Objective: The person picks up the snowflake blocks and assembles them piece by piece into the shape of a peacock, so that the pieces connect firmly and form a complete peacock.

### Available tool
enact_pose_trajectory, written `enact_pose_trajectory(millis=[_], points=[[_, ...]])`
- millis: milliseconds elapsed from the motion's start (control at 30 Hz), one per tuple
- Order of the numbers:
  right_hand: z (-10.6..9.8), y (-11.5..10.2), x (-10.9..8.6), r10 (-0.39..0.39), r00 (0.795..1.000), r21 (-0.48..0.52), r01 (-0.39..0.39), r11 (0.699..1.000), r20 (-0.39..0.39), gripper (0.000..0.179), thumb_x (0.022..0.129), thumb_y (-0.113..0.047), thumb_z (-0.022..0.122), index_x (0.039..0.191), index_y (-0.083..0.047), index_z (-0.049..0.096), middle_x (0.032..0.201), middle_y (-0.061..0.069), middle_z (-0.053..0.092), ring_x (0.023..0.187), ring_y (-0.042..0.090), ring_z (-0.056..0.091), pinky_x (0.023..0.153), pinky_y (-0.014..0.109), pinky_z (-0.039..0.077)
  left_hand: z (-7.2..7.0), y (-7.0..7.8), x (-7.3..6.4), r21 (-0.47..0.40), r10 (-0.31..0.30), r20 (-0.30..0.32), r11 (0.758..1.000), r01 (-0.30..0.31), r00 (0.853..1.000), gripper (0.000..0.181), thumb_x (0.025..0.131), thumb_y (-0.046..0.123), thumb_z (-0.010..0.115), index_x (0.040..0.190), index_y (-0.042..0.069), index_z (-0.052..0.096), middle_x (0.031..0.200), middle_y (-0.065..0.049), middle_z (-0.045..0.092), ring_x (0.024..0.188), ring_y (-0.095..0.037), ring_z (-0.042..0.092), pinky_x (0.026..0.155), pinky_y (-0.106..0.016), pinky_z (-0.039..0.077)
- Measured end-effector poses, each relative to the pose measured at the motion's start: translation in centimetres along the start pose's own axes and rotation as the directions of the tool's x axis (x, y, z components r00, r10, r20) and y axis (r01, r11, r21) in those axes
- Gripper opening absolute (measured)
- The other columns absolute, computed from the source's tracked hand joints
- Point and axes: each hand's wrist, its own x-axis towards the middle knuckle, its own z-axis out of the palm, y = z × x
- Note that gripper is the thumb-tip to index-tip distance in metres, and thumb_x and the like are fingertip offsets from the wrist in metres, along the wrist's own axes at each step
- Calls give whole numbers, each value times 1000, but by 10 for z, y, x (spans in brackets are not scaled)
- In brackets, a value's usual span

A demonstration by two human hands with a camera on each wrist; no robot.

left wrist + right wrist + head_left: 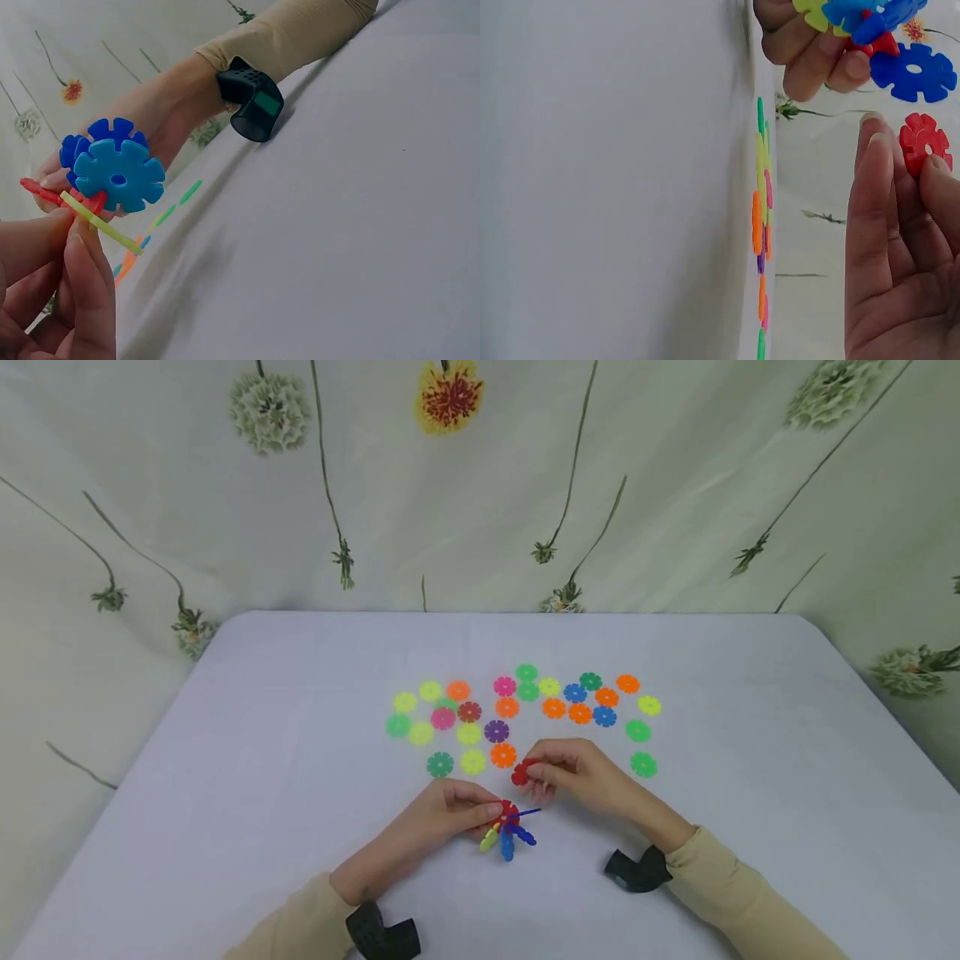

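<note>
While the left hand point(456, 810) pinched the joined cluster point(507, 846) by its red disc point(511, 808), the right hand point(573, 772) gripped a loose red disc point(521, 772) by its edge, just beyond the cluster and apart from its nearest blue disc point(928, 81)

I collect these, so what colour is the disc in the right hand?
The disc is red, clearest in the right wrist view.

Joined discs point(507, 845) are located in the left hand point(448, 811). A single disc point(519, 773) is located in the right hand point(583, 770), near the joined discs. Loose discs point(507, 707) lie on the counter point(285, 735), beyond both hands. A cloth backdrop point(480, 518) is located behind the counter.
</note>
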Motion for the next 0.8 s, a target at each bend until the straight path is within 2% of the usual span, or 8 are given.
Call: enact_pose_trajectory(millis=[67,167,267,433,500,667,800], points=[[3,-1,-1,-43,998,53,41,998,48,10,93,1,54,96,0,64,81,9,65,68,22,61,61,33,54,-1,0,0,-2,0,17,1000,0,1000,31,89,23,66,103,-5,67,82,-6,66,69,-16,60,72,-26,51],[10,-4,-3,-76,995,38,74,997,61,10,92,2,55,95,0,65,80,8,64,65,21,58,58,31,53,-2,1,0,-6,5,36,1000,-4,999,31,90,23,65,102,-5,66,78,-4,64,67,-14,57,69,-24,49],[16,-5,-5,-83,996,9,83,997,29,10,92,0,56,95,-2,66,81,4,64,64,19,57,57,29,52,-2,1,-1,-33,0,44,999,2,999,31,91,23,63,101,-6,66,76,-3,62,67,-14,54,66,-22,47],[27,-3,-11,-93,995,17,94,995,-30,12,93,0,54,94,-2,65,84,3,65,70,17,58,62,30,53,3,2,-4,-176,-45,72,983,57,996,25,92,19,62,99,-6,64,79,-3,62,69,-13,52,66,-21,45],[32,-2,-14,-98,993,20,100,995,-60,12,93,1,54,93,-3,65,83,2,64,71,16,58,63,29,53,5,2,-6,-217,-41,80,975,58,996,24,92,18,61,98,-6,64,79,-3,61,69,-13,51,66,-21,45],[39,-2,-22,-169,982,-33,167,985,-82,12,92,1,55,92,-7,65,82,-1,64,69,13,56,62,28,52,5,4,-9,-172,24,93,985,-8,995,29,91,18,63,96,-11,63,76,-3,61,65,-13,50,62,-19,44],[36,-2,-24,-194,981,-123,190,974,-21,10,92,-2,56,93,-8,65,81,-2,63,69,9,56,64,26,52,5,2,-8,-133,26,112,991,-11,993,27,91,14,63,95,-13,62,75,-3,62,62,-12,51,60,-19,45]])
